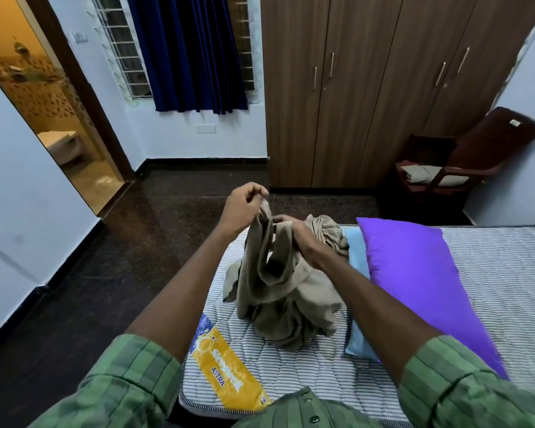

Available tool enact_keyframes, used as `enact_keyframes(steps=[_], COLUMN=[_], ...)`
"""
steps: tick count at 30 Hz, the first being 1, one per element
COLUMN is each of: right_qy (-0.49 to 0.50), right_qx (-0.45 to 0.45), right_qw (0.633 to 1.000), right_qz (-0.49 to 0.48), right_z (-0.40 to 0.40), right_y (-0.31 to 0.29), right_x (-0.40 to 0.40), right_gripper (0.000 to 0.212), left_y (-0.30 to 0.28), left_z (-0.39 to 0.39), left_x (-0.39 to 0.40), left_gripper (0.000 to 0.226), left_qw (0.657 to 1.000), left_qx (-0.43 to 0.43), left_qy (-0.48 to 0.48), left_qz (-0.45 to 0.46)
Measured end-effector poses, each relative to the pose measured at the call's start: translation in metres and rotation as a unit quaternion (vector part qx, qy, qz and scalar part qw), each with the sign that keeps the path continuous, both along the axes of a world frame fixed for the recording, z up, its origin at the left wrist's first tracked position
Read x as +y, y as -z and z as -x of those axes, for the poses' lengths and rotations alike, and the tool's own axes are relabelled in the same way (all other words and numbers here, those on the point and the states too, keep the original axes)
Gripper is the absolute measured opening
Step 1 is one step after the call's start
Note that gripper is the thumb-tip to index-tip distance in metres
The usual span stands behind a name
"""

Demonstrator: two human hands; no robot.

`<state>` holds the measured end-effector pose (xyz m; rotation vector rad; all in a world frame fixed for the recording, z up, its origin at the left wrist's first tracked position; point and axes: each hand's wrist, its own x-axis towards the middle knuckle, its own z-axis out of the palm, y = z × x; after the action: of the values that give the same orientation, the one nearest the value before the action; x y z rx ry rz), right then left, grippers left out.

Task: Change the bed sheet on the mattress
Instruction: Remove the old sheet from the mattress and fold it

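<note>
A crumpled beige sheet lies bunched on the bare striped mattress near its left edge. My left hand pinches one edge of the sheet and holds it lifted above the pile. My right hand grips another fold of the same sheet lower down, just right of the left hand. A purple pillow lies on the mattress to the right of the pile, with a light blue pillow partly under it.
A yellow brand label is on the mattress's near left corner. Dark floor lies left of the bed. A wooden wardrobe stands beyond, with a chair holding folded cloth at right. An open doorway is at left.
</note>
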<state>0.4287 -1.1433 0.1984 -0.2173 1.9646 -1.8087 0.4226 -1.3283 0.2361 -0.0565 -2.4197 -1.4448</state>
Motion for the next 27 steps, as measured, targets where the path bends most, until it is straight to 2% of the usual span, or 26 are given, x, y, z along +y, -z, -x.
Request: enact_keyframes(steps=[4,7,9,11,12,14,15,17,19,20,22,24,27], right_qy=[0.022,0.049,0.075,0.101,0.106,0.103,0.096,0.071,0.053,0.053,0.072,0.068,0.089], right_qx=[-0.050,-0.109,-0.151,-0.160,-0.169,-0.187,-0.195,-0.200,-0.203,-0.201,-0.201,-0.203,-0.227], right_qw=[0.997,0.981,0.957,0.940,0.937,0.939,0.938,0.936,0.935,0.936,0.936,0.933,0.934], right_qz=[0.060,0.152,0.237,0.285,0.287,0.272,0.270,0.282,0.285,0.285,0.279,0.290,0.263], right_z=[-0.005,-0.014,-0.006,0.006,0.012,0.025,0.027,0.025,0.011,0.004,-0.001,-0.004,-0.002], right_y=[0.010,-0.007,-0.010,-0.006,-0.003,0.010,0.014,0.014,0.002,-0.002,0.001,0.005,0.016], right_x=[-0.009,0.008,0.026,0.042,0.048,0.060,0.063,0.064,0.059,0.057,0.055,0.053,0.048], right_gripper=[0.033,0.017,0.031,0.015,0.014,0.051,0.053,0.029,0.015,0.016,0.037,0.051,0.037], left_y=[0.003,0.008,0.014,0.020,0.022,0.023,0.023,0.020,0.020,0.019,0.017,0.019,0.021], left_z=[0.002,-0.003,-0.008,-0.010,-0.011,-0.014,-0.015,-0.019,-0.021,-0.022,-0.021,-0.019,-0.020], left_x=[-0.003,-0.014,-0.021,-0.027,-0.031,-0.036,-0.038,-0.043,-0.049,-0.052,-0.058,-0.064,-0.069], left_gripper=[0.023,0.018,0.019,0.026,0.030,0.032,0.030,0.027,0.026,0.024,0.018,0.012,0.013], left_qw=[0.999,0.996,0.995,0.994,0.993,0.987,0.982,0.975,0.977,0.980,0.980,0.962,0.947], left_qx=[-0.032,-0.063,-0.075,-0.090,-0.099,-0.117,-0.126,-0.143,-0.149,-0.142,-0.115,-0.105,-0.137], left_qy=[0.029,0.060,0.061,0.056,0.056,0.079,0.097,0.120,0.134,0.133,0.114,0.063,-0.007], left_qz=[-0.013,-0.013,-0.007,-0.014,-0.027,-0.075,-0.104,-0.119,-0.072,-0.026,0.117,0.242,0.291])
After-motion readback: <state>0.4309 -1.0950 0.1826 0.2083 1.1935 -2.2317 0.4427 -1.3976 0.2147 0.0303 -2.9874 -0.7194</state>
